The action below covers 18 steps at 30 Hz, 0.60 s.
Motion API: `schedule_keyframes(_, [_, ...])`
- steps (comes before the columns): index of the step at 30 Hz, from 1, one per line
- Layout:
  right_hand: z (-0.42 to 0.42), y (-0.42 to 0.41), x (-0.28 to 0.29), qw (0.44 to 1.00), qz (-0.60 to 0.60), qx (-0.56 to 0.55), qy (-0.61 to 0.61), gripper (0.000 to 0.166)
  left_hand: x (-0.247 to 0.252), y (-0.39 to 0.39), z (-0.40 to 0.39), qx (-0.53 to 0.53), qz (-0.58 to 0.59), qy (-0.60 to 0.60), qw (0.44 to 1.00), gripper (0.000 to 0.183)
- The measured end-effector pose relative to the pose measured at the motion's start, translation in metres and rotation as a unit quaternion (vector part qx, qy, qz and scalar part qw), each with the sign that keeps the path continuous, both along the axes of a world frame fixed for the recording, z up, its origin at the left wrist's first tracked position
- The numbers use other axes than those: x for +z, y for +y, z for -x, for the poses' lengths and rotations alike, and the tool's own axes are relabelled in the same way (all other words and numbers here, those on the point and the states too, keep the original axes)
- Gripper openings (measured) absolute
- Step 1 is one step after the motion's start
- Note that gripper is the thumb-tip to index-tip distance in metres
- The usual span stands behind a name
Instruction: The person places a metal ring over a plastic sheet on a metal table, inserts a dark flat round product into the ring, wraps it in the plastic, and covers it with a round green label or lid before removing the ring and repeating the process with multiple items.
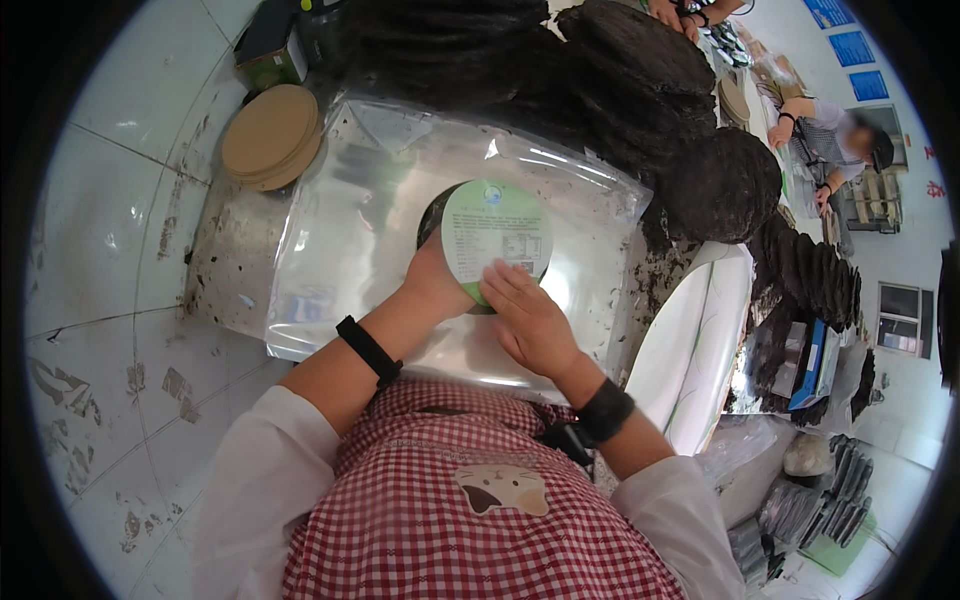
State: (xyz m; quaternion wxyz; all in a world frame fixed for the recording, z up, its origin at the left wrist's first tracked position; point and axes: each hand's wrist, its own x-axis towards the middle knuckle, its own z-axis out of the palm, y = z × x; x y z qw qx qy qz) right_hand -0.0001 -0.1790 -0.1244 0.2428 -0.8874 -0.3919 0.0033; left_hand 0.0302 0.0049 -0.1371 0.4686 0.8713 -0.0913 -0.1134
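Observation:
My left hand reaches over a shiny clear plastic sheet and holds a dark round disc from its left side, most of its fingers hidden. On top of the disc lies a round green and white printed label. My right hand rests its fingers on the label's lower right edge, palm down and holding nothing that I can see. The plastic covers a metal work surface.
Round brown cardboard discs are stacked at the left beside a box. Dark dried sheets, seemingly seaweed, are piled behind and right. A white curved sheet stands at the right. A co-worker is farther off.

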Motion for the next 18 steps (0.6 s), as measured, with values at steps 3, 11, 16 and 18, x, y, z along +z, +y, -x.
schedule_keyframes(3, [-0.022, -0.003, 0.024, 0.996, -0.028, 0.0, 0.086, 0.055, -0.012, 0.002, 0.006, 0.012, 0.011, -0.03, 0.999, 0.058])
schedule_keyframes(11, [-0.072, 0.046, -0.015, 0.996, 0.045, -0.074, 0.034, 0.068, -0.008, 0.01, 0.004, 0.018, 0.048, -0.012, 0.999, 0.066])
schedule_keyframes(16, [-0.064, 0.056, -0.012, 0.995, 0.061, -0.073, -0.001, 0.067, 0.017, 0.063, 0.015, -0.178, -0.223, -0.218, 0.933, 0.064])
schedule_keyframes(18, [-0.062, 0.066, -0.005, 0.997, 0.072, -0.019, -0.03, 0.067, 0.015, 0.07, 0.014, -0.25, -0.278, -0.184, 0.909, 0.063])
